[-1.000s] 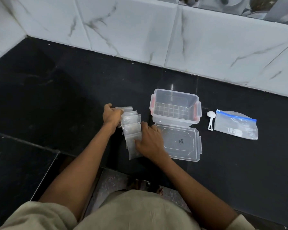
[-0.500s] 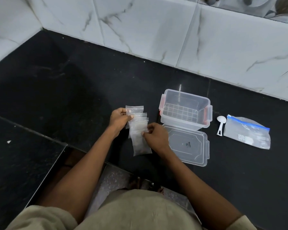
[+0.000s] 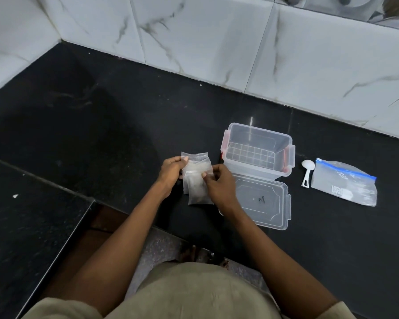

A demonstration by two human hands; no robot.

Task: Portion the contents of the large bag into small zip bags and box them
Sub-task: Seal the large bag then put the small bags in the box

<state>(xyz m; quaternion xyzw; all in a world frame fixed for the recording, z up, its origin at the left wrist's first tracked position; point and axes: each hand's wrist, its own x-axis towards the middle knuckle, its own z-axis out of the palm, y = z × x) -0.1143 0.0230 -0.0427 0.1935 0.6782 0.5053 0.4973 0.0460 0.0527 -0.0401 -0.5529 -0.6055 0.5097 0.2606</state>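
Small zip bags (image 3: 196, 178), earlier fanned out lengthwise, now gathered into a tighter stack between both hands.

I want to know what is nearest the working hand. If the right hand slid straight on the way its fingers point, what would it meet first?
The right hand points left, its grip on the small zip bags, so it already meets those. Just past them is the left hand, holding the same stack; depth between them is unclear.
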